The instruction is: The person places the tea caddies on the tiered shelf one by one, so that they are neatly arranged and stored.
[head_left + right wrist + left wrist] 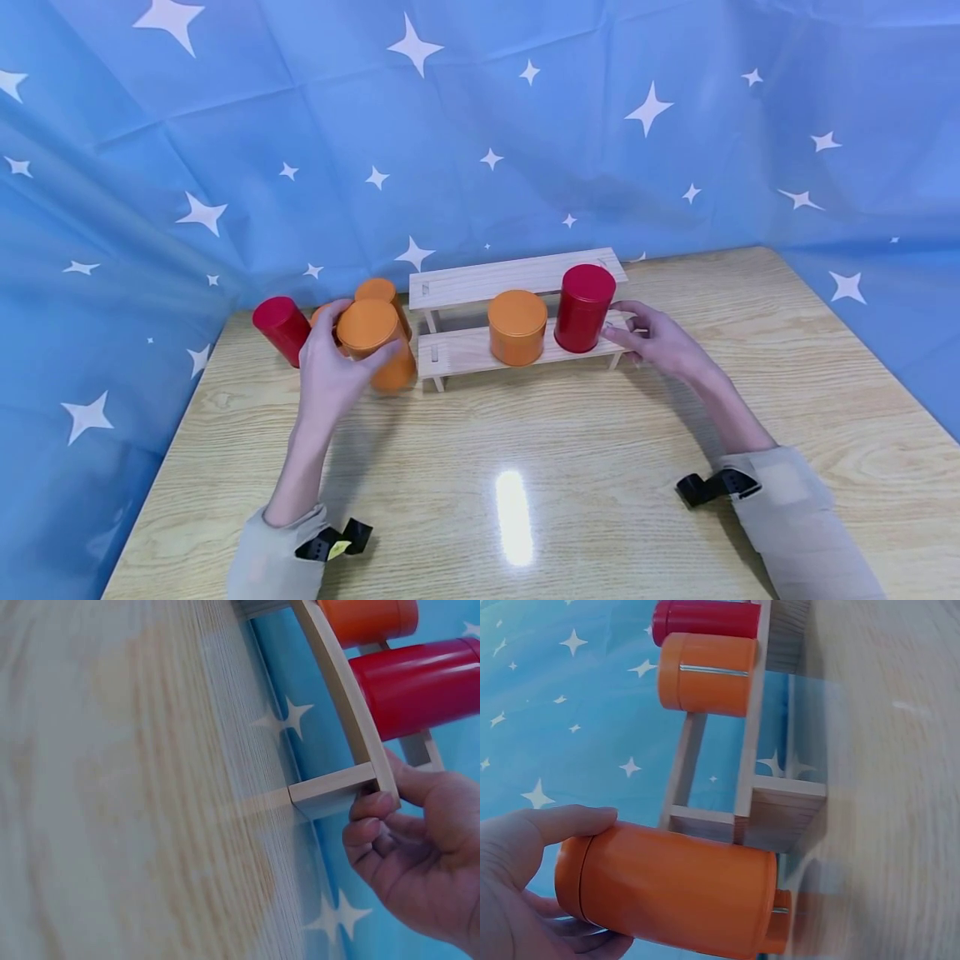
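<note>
My left hand [330, 375] grips a tall orange canister [393, 367] by its lidded top, left of the two-tier wooden shelf [468, 354]. In the left wrist view the thumb and fingers of the left hand [547, 885] lie around the lid end of the orange canister [675, 889]. At the shelf's right end, my right hand [660, 342] holds the edge of the lower tier. The right wrist view shows the right hand [427, 855] with fingers curled at the board's end [386, 787]. A red canister [581, 312] and a short orange one [517, 333] stand on the lower tier.
Left of the shelf, a red canister [281, 327] and another orange canister [378, 292] stand behind my left hand, with one more orange item partly hidden. A blue star-patterned cloth [480, 108] hangs behind the wooden table [600, 467].
</note>
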Action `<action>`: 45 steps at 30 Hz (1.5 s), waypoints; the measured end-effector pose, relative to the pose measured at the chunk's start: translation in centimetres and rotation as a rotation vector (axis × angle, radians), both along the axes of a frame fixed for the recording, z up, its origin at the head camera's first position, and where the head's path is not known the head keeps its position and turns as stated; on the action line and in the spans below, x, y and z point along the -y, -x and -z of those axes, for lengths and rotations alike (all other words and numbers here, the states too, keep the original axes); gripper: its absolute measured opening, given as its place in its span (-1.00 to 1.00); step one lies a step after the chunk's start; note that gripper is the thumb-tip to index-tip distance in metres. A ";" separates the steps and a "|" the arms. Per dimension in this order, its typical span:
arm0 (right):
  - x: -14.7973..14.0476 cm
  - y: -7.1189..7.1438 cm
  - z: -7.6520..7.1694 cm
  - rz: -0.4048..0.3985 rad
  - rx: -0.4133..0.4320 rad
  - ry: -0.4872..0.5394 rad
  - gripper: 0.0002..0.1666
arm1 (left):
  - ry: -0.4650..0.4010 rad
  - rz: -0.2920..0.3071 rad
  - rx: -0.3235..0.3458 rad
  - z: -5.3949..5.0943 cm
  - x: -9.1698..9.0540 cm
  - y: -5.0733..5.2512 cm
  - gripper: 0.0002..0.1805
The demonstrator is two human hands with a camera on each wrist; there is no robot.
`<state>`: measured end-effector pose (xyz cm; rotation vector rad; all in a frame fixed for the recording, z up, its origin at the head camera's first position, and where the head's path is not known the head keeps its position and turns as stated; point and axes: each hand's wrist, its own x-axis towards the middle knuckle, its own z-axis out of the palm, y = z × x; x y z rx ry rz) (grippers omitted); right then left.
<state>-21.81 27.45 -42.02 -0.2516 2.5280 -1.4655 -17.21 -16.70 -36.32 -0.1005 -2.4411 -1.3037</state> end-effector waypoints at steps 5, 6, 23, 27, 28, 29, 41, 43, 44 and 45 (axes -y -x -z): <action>0.0 0.0 -0.1 0.001 0.001 -0.004 -0.19 | -0.023 -0.005 -0.069 -0.7 -0.3 -0.4 -0.16; 0.0 0.0 -0.1 0.002 0.003 -0.004 -0.19 | -0.027 -0.004 -0.080 -0.8 -0.3 -0.5 -0.17; 0.1 0.1 0.0 -0.001 -0.011 -0.011 -0.20 | -0.044 0.141 -0.147 -1.0 -3.1 -1.6 -0.09; 0.1 0.1 0.0 -0.001 -0.010 -0.008 -0.20 | -0.046 0.148 -0.138 -0.5 -3.4 -1.5 -0.10; 0.1 0.1 0.0 -0.002 -0.011 -0.009 -0.20 | -0.048 0.152 -0.136 -0.4 -3.5 -1.4 -0.10; 0.1 0.1 0.0 -0.002 -0.011 -0.009 -0.21 | -0.047 0.154 -0.133 -0.4 -3.5 -1.3 -0.11; 0.0 0.2 0.1 -0.006 -0.016 -0.014 -0.22 | -0.023 0.178 -0.131 -0.1 -4.6 -0.7 -0.11; 0.0 0.1 0.1 -0.008 -0.017 -0.014 -0.22 | -0.027 0.188 -0.124 -0.2 -4.9 -0.6 -0.10; 0.0 0.1 0.1 -0.007 -0.017 -0.014 -0.21 | -0.026 0.190 -0.117 -0.2 -5.1 -0.5 -0.09; 0.0 0.1 0.1 -0.008 -0.019 -0.012 -0.22 | -0.022 0.189 -0.108 -0.2 -5.2 -0.5 -0.08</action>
